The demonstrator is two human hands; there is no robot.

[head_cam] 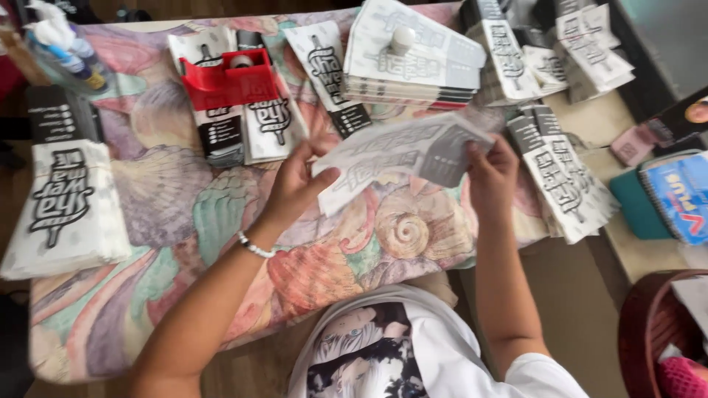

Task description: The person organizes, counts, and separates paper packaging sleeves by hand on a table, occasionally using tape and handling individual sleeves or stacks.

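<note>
White paper bag (402,158) with black lettering, red tape dispenser (228,81), pastel seashell-patterned tablecloth (169,214), blue notebook (682,195)

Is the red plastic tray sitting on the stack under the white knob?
No, the red plastic tray sits on separate black-and-white paper bags left of that stack.

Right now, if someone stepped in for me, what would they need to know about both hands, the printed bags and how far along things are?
Left hand: fingers grip the left edge of a flat black-and-white printed paper bag, held above the shell-patterned tablecloth.
Right hand: fingers grip the same bag's right edge.
Done: a flat stack of bags sits at the table's far side with a small white knob-like item on top; more piles lie to the right.
Left: loose bags beside the red tape dispenser, plus a pile at far left. The picture is blurred; fold state unclear.
</note>
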